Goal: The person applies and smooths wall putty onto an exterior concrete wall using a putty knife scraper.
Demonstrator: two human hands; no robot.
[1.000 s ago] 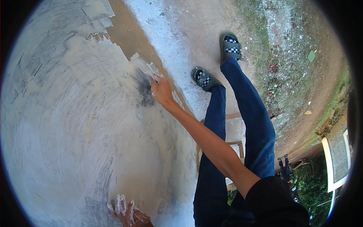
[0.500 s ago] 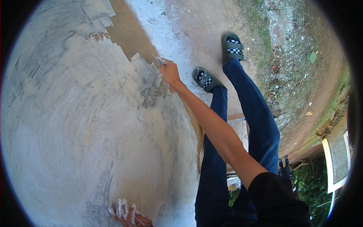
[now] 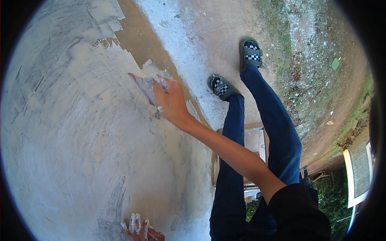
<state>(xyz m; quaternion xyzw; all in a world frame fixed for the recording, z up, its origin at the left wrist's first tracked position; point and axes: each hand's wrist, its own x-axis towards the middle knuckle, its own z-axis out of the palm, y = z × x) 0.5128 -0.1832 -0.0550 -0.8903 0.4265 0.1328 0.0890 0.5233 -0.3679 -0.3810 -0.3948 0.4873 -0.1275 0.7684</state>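
My right hand [image 3: 172, 99] is closed around a putty knife [image 3: 145, 86], its broad triangular blade set against the wall. Blade and hand are slightly blurred. White paste is smeared over the wall [image 3: 80, 132] in streaks, and a brown bare strip [image 3: 140, 36] runs along its lower edge. At the bottom of the picture my left hand [image 3: 141, 229] rests by the wall surface, fingers stretched out and apart, their tips coated in white paste. Its palm is partly cut off by the picture's edge.
Dark jeans [image 3: 273, 112] and green sandals [image 3: 220, 87] with checkered straps show on the concrete floor [image 3: 213, 36], which is dusted white beside the wall. A wooden frame [image 3: 253, 125] stands by the legs. Mossy rough ground [image 3: 305, 52] lies farther right.
My right hand has swung from the brown strip leftward and down onto the pasted wall, and the knife's blade now shows broadside. My left hand has shifted very little.
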